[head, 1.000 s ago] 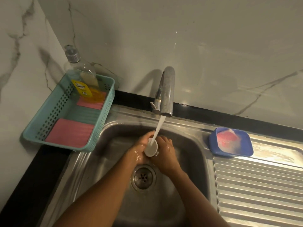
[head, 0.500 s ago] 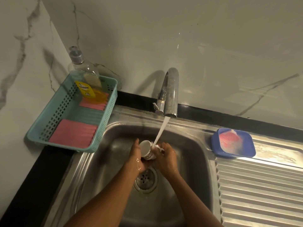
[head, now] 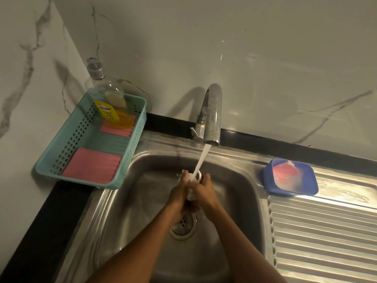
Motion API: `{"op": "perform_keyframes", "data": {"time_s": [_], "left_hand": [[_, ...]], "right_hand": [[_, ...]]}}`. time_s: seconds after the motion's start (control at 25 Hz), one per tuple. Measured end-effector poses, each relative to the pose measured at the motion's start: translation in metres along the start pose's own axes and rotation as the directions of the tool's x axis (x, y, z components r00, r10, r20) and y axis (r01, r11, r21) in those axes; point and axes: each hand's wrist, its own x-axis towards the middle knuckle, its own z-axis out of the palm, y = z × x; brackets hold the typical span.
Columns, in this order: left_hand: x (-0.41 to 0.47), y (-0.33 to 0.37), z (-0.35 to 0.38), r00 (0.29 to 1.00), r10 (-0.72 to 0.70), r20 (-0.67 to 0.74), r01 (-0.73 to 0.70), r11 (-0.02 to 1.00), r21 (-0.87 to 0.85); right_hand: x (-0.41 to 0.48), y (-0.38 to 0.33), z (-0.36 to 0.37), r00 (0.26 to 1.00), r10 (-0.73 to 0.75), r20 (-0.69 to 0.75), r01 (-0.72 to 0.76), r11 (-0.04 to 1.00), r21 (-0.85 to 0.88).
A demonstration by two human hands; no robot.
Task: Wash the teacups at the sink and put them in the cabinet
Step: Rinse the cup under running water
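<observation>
Teacup (head: pixel 199 177) work is still at the rinsing stage, seen from over the person's shoulders. Half a second ago the little white cup lay on its side between the hands with its open mouth showing. Now the hands have closed in around it, so only white slivers show between them, right under the stream. The left hand (head: pixel 179 194) and right hand (head: pixel 207 190) both have their fingers curled round the teacup, pressed together above the drain (head: pixel 182 223) in the sink (head: pixel 142 201). Water (head: pixel 202 158) from the tap (head: pixel 211 115) lands on the cup between them. I'd judge it is being turned over under the flow to clear every side, so the wash on this one is not finished. No cabinet or other cup is in sight.

On the left counter sits a teal basket (head: pixel 67 144). A clear bottle (head: pixel 108 99) with yellow liquid low in it leans at the far end. Two pink pads lie flat on the basket floor, one (head: pixel 91 167) near the front and one (head: pixel 117 127) partly under the bottle. To the right, at the top of the draining board (head: pixel 322 231), a blue dish (head: pixel 267 178) holds a pink lump (head: pixel 284 172), blurred and seemingly sudsy; I cannot tell whether it is soap or a scrubber.
</observation>
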Motion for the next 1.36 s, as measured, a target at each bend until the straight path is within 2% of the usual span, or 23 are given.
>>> {"op": "perform_keyframes", "data": {"time_s": [0.16,0.24,0.32,0.4,0.48,0.56,0.64,0.72,0.76,0.84,0.88,0.96,1.08,1.16,1.24,1.36], "left_hand": [[-0.002,0.001,-0.012,0.998,-0.035,0.054,0.029,0.993,0.110],[-0.001,0.004,-0.020,0.995,-0.103,0.015,0.100,0.984,0.150],[-0.003,0.009,-0.022,0.990,-0.143,-0.001,0.140,0.966,0.217],[-0.004,0.012,-0.021,0.995,-0.095,-0.029,0.099,0.939,0.330],[-0.007,0.015,-0.014,1.000,-0.014,-0.019,0.020,0.920,0.391],[0.002,0.008,-0.010,0.990,0.143,0.003,-0.132,0.905,0.404],[0.012,-0.003,-0.008,0.957,0.286,-0.045,-0.243,0.878,0.412],[0.008,-0.001,-0.006,0.921,0.375,-0.102,-0.313,0.871,0.377],[0.002,0.004,-0.005,0.920,0.373,-0.119,-0.322,0.894,0.310],[0.001,0.008,-0.009,0.952,0.283,-0.118,-0.258,0.948,0.188],[0.003,0.008,-0.011,0.958,0.260,-0.117,-0.238,0.956,0.174],[0.006,0.005,-0.016,0.965,0.235,-0.114,-0.211,0.959,0.190],[0.003,0.004,-0.022,0.980,0.165,-0.112,-0.148,0.978,0.149],[0.005,0.005,-0.026,0.978,0.173,-0.117,-0.159,0.980,0.119],[0.007,0.004,-0.028,0.977,0.190,-0.093,-0.179,0.977,0.113],[0.006,0.001,-0.027,0.984,0.170,-0.052,-0.164,0.981,0.106]], "right_hand": [[0.012,0.011,-0.016,0.993,0.063,0.097,-0.047,0.986,-0.161],[0.016,0.017,-0.020,0.972,0.094,0.214,-0.073,0.992,-0.106],[0.017,0.017,-0.020,0.963,0.089,0.254,-0.068,0.994,-0.090],[0.022,0.019,-0.016,0.980,0.092,0.178,-0.062,0.984,-0.166],[0.029,0.020,-0.007,0.992,0.122,0.041,-0.106,0.954,-0.281],[0.032,0.015,0.004,0.984,0.167,-0.066,-0.179,0.930,-0.320],[0.029,0.009,0.009,0.976,0.190,-0.105,-0.213,0.930,-0.298],[0.022,0.005,0.004,0.974,0.218,-0.055,-0.225,0.955,-0.195],[0.020,0.008,0.001,0.972,0.233,0.002,-0.233,0.970,-0.074],[0.017,0.016,-0.005,0.958,0.241,0.152,-0.266,0.949,0.167],[0.016,0.023,-0.008,0.959,0.198,0.201,-0.242,0.945,0.222],[0.016,0.035,-0.008,0.979,0.069,0.193,-0.098,0.984,0.147],[0.012,0.040,0.002,0.994,-0.098,0.051,0.102,0.992,-0.073],[0.013,0.041,0.009,0.989,-0.122,-0.084,0.114,0.989,-0.091],[0.014,0.041,0.012,0.983,-0.079,-0.168,0.067,0.995,-0.078],[0.009,0.035,0.015,0.995,-0.069,-0.077,0.063,0.994,-0.087]]}}
